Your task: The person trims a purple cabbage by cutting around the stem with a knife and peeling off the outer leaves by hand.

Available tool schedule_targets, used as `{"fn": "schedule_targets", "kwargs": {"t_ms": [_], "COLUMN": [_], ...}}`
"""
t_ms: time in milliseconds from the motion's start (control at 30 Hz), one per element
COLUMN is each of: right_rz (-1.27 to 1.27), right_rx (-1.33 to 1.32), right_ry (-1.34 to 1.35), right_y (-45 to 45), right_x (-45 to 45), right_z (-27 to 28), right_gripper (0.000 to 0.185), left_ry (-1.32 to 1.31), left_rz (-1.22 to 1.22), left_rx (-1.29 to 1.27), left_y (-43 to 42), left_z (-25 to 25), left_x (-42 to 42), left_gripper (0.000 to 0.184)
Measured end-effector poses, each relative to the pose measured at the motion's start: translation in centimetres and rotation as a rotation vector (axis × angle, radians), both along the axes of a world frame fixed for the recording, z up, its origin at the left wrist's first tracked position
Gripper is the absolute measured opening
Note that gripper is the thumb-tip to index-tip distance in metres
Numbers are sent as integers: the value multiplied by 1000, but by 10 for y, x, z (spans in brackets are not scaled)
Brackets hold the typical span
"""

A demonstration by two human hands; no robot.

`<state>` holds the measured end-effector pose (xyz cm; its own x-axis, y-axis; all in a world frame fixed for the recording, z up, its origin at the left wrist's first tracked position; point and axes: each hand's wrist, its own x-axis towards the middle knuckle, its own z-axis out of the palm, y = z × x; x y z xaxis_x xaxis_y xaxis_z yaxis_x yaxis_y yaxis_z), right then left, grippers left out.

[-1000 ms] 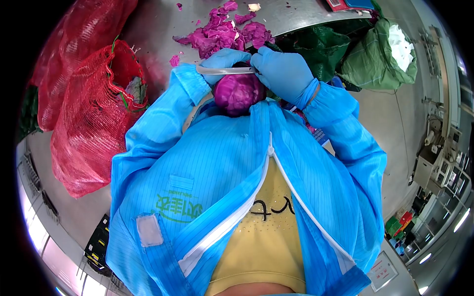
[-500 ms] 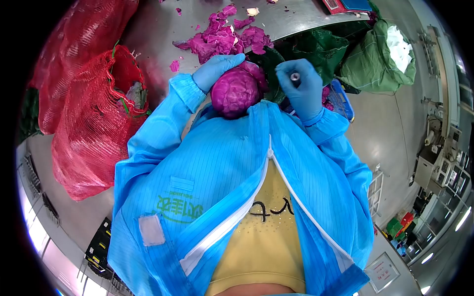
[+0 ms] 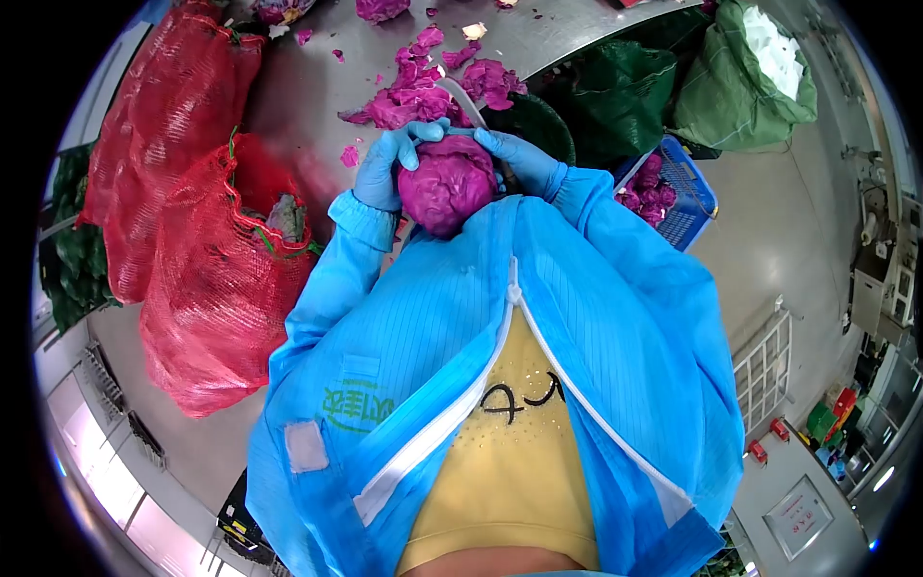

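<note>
A purple cabbage point(image 3: 447, 185) is held close against the front of the blue jacket. My left hand point(image 3: 386, 165), in a blue glove, grips its left and far side with curled fingers. My right hand point(image 3: 531, 165), gloved too, is closed around a knife at the cabbage's right side. The knife point(image 3: 461, 100) points away from me, its curved blade showing beyond the cabbage; most of its handle is hidden. Torn purple cabbage leaves point(image 3: 409, 101) lie in a pile on the metal table point(image 3: 332, 91) just past my hands.
Red mesh sacks point(image 3: 216, 288) stand on the left. At the right are a dark green bin point(image 3: 538, 125), green sacks point(image 3: 745, 91) and a blue basket point(image 3: 694, 207) with purple cabbages in it. Another cabbage point(image 3: 382, 8) sits at the table's far side.
My right hand has moved left to the cabbage, and the knife blade now shows. My left hand has shifted down the cabbage's left side. The whole view has shifted slightly.
</note>
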<state>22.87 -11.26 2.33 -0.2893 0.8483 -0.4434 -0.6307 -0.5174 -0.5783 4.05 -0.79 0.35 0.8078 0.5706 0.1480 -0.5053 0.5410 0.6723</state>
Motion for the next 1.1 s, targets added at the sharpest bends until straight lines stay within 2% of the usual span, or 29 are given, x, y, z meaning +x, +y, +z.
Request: {"fn": "schedule_targets", "kwargs": {"t_ms": [67, 133, 167, 200, 267, 300, 333, 400, 433, 567, 667, 767, 800, 867, 900, 933, 1000, 1033, 1100], "right_rz": [24, 41, 48, 75, 109, 123, 140, 187, 226, 307, 252, 245, 254, 354, 342, 343, 291, 345, 292], "right_rx": [57, -104, -104, -95, -82, -117, -151, -157, -162, -210, -247, -378, -378, -257, -232, -211, -129, -57, 19], "right_ry": [5, -41, -37, -64, -91, -178, -265, -328, -394, -455, -308, -385, -385, -439, -443, -432, -315, -285, -363], "right_y": [4, 7, 7, 7, 9, 9, 10, 15, 18, 31, 35, 41, 46, 66, 71, 69, 75, 78, 80], "right_x": [-4, -7, -8, -9, -10, -12, -13, -16, -17, -23, -30, -36, -36, -30, -28, -21, -19, -15, -16], "right_z": [-8, -12, -15, -17, -14, -5, 2, 5, 5, 3, 1, 30, 20, -17, -15, -4, -4, 2, 13], "right_gripper": [62, 58, 58, 55, 53, 50, 48, 45, 44, 38, 47, 48, 48, 48, 48, 48, 49, 53, 51], "left_ry": [28, 370, 378, 380, 501, 644, 646, 614, 649, 646, 748, 748, 746, 825, 807, 613, 511, 435, 235], "left_rz": [37, 407, 501, 509, 633, 531, 540, 329, 339, 315, 379, 481, 516, 412, 405, 420, 521, 586, 546], "left_rx": [11, -288, -331, -330, -24, 174, 173, 933, 921, 897, 1348, 1379, 1388, 1270, 935, 558, 398, 295, -48], "left_y": [-8, -17, -13, -18, -36, -48, -52, -56, -55, -55, -50, -43, -39, -26, -26, -27, -19, -19, -25], "left_z": [3, 4, -12, -6, 16, 19, 18, 13, 7, 4, 5, 5, 5, 13, 14, 16, 6, 0, -6], "left_x": [-3, -6, -14, -15, -14, -17, -25, -51, -55, -68, -76, -75, -75, -81, -82, -78, -83, -82, -81], "left_gripper": [44, 40, 38, 38, 53, 94, 94, 117, 126, 125, 121, 122, 122, 119, 110, 107, 108, 107, 96]}}
